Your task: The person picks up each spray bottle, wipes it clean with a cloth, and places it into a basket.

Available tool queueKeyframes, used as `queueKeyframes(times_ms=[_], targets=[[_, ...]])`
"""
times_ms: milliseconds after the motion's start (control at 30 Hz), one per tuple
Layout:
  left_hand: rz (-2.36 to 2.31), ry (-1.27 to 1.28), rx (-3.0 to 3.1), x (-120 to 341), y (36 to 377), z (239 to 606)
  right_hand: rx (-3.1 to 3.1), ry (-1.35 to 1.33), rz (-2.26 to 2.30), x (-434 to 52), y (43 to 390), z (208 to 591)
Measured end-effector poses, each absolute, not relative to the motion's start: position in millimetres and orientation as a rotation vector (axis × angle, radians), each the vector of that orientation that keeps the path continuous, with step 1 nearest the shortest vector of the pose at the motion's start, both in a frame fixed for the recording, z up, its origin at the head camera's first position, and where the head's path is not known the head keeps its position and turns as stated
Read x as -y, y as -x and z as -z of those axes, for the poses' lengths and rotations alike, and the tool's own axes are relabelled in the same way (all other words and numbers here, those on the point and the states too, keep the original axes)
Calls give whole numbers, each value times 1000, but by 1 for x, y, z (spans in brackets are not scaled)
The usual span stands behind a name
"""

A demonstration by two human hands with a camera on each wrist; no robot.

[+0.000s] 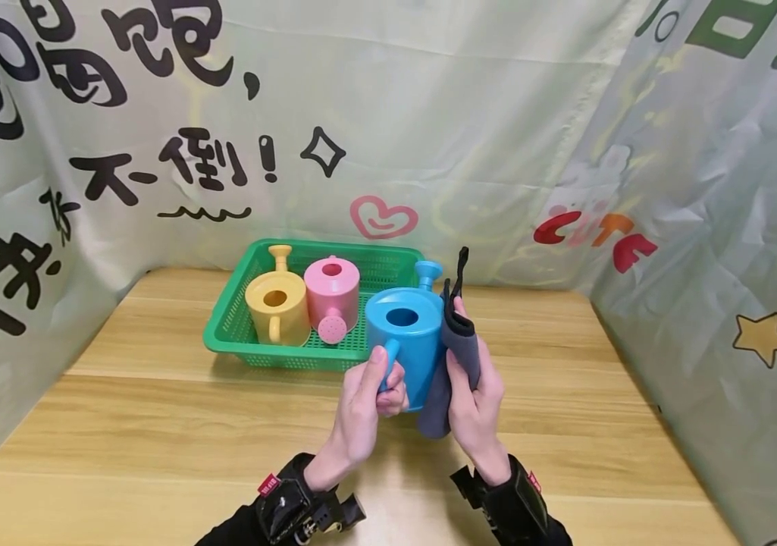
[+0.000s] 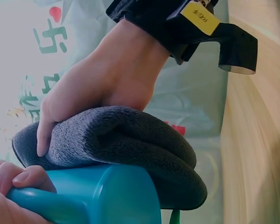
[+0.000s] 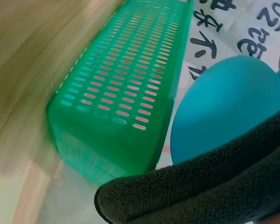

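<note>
My left hand [image 1: 369,398] grips the handle of a blue watering can [image 1: 405,341], which is held up near the front right corner of a green basket [image 1: 252,353]. Its round top opening and spout show in the head view. With my right hand [image 1: 477,398] I hold a folded dark grey cloth [image 1: 437,406] against the can's right side, thumb on the near face. In the left wrist view the thick folded cloth [image 2: 126,140] lies along the can's wall [image 2: 126,196]. The right wrist view shows the can's base [image 3: 224,107] above the cloth [image 3: 200,191].
Inside the basket stand a yellow watering can [image 1: 277,311] and a pink watering can [image 1: 332,292], side by side at its left and middle. The basket sits at the back of a wooden table [image 1: 190,432]. A printed fabric backdrop [image 1: 484,136] rises behind and at both sides.
</note>
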State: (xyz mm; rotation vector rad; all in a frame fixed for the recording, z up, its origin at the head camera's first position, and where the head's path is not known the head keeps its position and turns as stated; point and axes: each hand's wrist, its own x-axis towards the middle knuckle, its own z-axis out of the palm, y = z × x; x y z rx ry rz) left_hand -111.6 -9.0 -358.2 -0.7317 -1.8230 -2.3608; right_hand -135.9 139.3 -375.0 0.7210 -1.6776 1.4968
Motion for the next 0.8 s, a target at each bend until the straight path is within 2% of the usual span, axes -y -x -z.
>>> queueKeyframes(times_ms=[500, 800], targets=[[2386, 690, 1763, 17, 110, 352, 1714, -587, -1795, -149, 134, 369], [2211, 684, 1624, 35, 126, 343, 1680, -224, -2153, -174, 145, 360]])
